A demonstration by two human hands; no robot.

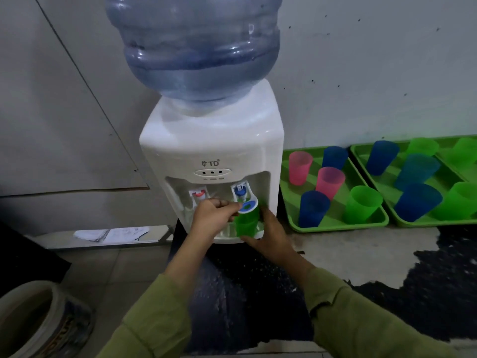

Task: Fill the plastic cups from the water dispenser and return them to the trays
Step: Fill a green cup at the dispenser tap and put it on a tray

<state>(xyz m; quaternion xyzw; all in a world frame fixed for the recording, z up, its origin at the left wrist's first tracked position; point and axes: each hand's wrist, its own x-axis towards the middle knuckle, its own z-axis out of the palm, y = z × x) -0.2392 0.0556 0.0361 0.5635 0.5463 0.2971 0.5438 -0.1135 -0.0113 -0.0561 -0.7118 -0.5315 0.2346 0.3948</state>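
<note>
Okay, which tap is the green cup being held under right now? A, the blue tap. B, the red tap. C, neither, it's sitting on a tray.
A: the right hand holds the green cup directly below the blue tap, whose lever the left hand pinches.

The white water dispenser (211,140) (blue bottle (196,47) inverted on top) stands at left. A green cup (246,223) is upright beneath its blue tap (241,193). Right of it, one green tray (335,227) holds five upright cups (330,182); the far-right tray (426,224), several more.
</note>
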